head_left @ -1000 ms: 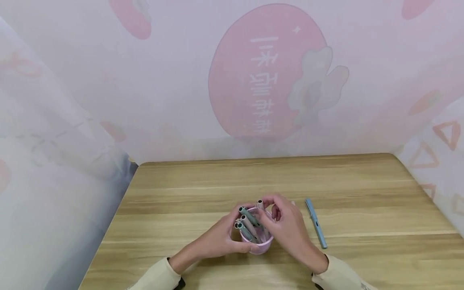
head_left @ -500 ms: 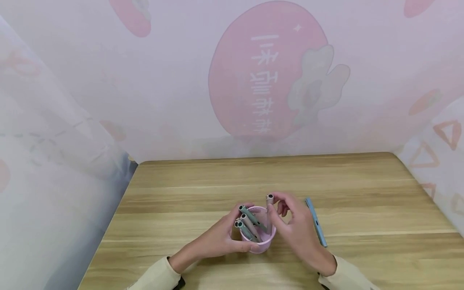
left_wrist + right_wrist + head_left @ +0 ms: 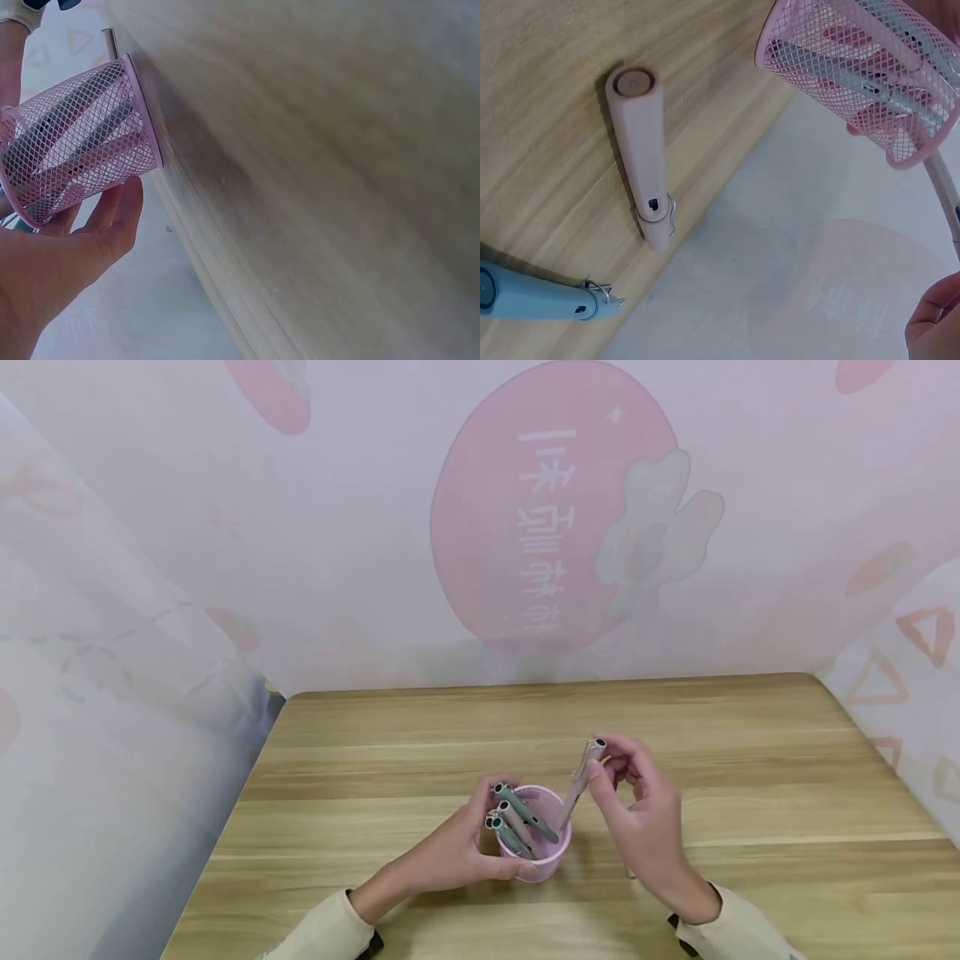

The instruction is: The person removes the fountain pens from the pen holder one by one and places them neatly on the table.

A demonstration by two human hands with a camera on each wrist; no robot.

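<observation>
Pink pen (image 3: 579, 785) pinched by right hand (image 3: 645, 814)

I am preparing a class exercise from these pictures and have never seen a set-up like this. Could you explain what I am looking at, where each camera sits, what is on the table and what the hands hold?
No machine here: a person works with two bare hands, wearing three cameras. The head view looks down on a wooden table. The other two pictures come from cameras on the wrists, so they look tilted and very close.

The left hand has its grip round a pink mesh pen cup with several grey pens inside. The right hand pinches a pale pen by its top, its lower end at the cup's rim.

The right wrist view also shows a pink pen and a blue pen lying on the table.
</observation>
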